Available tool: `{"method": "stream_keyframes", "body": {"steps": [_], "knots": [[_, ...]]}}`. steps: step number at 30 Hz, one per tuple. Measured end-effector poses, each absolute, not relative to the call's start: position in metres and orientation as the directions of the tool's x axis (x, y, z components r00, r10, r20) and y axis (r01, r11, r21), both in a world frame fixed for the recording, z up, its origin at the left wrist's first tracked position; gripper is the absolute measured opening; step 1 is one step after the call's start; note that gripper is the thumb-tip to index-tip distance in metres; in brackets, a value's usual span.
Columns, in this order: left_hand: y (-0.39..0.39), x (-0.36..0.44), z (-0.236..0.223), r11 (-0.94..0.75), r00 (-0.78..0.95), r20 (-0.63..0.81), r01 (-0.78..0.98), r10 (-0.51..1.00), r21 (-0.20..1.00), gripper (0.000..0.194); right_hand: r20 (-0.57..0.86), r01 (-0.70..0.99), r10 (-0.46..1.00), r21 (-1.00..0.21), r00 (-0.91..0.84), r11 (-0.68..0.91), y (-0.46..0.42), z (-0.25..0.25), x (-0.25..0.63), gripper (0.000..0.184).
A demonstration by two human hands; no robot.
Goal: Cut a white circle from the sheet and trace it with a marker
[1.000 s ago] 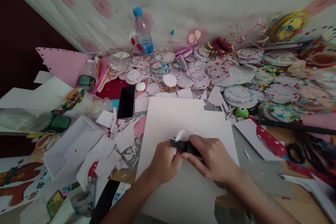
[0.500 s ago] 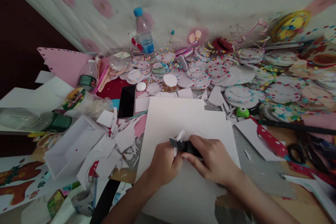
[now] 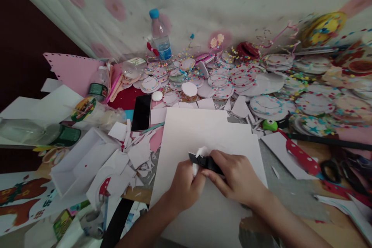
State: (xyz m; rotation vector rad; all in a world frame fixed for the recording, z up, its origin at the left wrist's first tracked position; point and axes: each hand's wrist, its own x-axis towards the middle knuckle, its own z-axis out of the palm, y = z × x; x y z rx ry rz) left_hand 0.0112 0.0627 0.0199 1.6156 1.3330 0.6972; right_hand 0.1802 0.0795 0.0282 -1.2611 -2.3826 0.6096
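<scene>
Over a large white board point(image 3: 194, 128), my two hands meet near the middle of the view. My right hand point(image 3: 236, 174) is closed around the black handle of a utility knife point(image 3: 206, 162), its blade pointing left. A small crumpled white piece point(image 3: 201, 152), which looks like paper or tissue, is pinched in my left hand point(image 3: 186, 184). The blade lies across or against this piece, just above the left thumb and forefinger. Fingers hide the lower part of the piece, and I cannot tell its full shape.
Paper scraps point(image 3: 141, 155) and a white open box point(image 3: 87, 162) lie left of the board, with a phone point(image 3: 141, 112) behind them. Many decorated white discs point(image 3: 221, 81) crowd the back, near a water bottle point(image 3: 161, 40). Scissors point(image 3: 331, 171) lie at right on a grey mat point(image 3: 286, 193).
The view has shifted slightly. The white piece shows a little more above the blade, and the knife has barely moved in my right hand. Both hands keep their grip.
</scene>
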Motion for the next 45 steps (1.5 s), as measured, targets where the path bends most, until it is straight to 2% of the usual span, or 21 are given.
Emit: {"method": "stream_keyframes", "body": {"steps": [9, 12, 15, 17, 22, 26, 28, 31, 34, 37, 39, 41, 45], "knots": [[0.065, 0.013, 0.024, 0.141, 0.273, -0.242, 0.343, 0.931, 0.929, 0.032, 0.083, 0.705, 0.86, -0.537, -0.503, 0.464, 0.079, 0.03, 0.182, 0.033], [0.061, 0.013, 0.026, 0.22, 0.232, -0.287, 0.278, 0.929, 0.935, 0.035, 0.066, 0.758, 0.893, -0.503, -0.445, 0.414, 0.083, 0.029, 0.188, 0.033], [0.058, 0.012, 0.03, 0.226, 0.174, -0.28, 0.274, 0.944, 0.935, 0.039, 0.063, 0.813, 0.921, -0.45, -0.385, 0.37, 0.087, 0.026, 0.193, 0.033], [0.057, 0.011, 0.032, 0.186, 0.158, -0.242, 0.305, 0.957, 0.934, 0.04, 0.06, 0.813, 0.925, -0.457, -0.376, 0.36, 0.088, 0.025, 0.194, 0.033], [0.059, 0.009, 0.032, 0.156, 0.169, -0.225, 0.348, 0.96, 0.924, 0.04, 0.01, 0.757, 0.966, -0.619, -0.26, 0.21, 0.087, 0.029, 0.192, 0.034], [0.061, 0.009, 0.033, 0.061, 0.249, -0.182, 0.427, 0.951, 0.902, 0.028, -0.033, 0.545, 0.95, -0.825, -0.311, 0.15, 0.088, 0.032, 0.19, 0.025], [0.063, 0.009, 0.035, 0.0, 0.282, -0.14, 0.446, 0.949, 0.895, 0.024, -0.019, 0.457, 0.94, -0.877, -0.341, 0.148, 0.088, 0.032, 0.188, 0.022], [0.07, 0.009, 0.038, 0.009, 0.335, -0.148, 0.383, 0.931, 0.924, 0.046, 0.044, 0.396, 0.935, -0.898, -0.351, 0.191, 0.086, 0.03, 0.185, 0.02], [0.076, 0.008, 0.039, -0.029, 0.389, -0.092, 0.295, 0.917, 0.955, 0.049, 0.102, 0.393, 0.927, -0.885, -0.361, 0.25, 0.083, 0.027, 0.185, 0.025], [0.078, 0.007, 0.04, -0.101, 0.361, -0.012, 0.293, 0.933, 0.951, 0.054, 0.107, 0.455, 0.942, -0.855, -0.319, 0.251, 0.081, 0.027, 0.188, 0.028], [0.078, 0.007, 0.043, -0.058, 0.311, -0.052, 0.336, 0.949, 0.94, 0.058, 0.117, 0.482, 0.932, -0.83, -0.344, 0.282, 0.08, 0.029, 0.189, 0.025], [0.078, 0.008, 0.047, 0.047, 0.264, -0.148, 0.353, 0.953, 0.934, 0.056, 0.174, 0.492, 0.884, -0.776, -0.433, 0.394, 0.078, 0.032, 0.189, 0.023], [0.077, 0.011, 0.048, 0.194, 0.266, -0.282, 0.313, 0.922, 0.93, 0.051, 0.311, 0.505, 0.76, -0.597, -0.57, 0.623, 0.076, 0.032, 0.186, 0.026]]}}
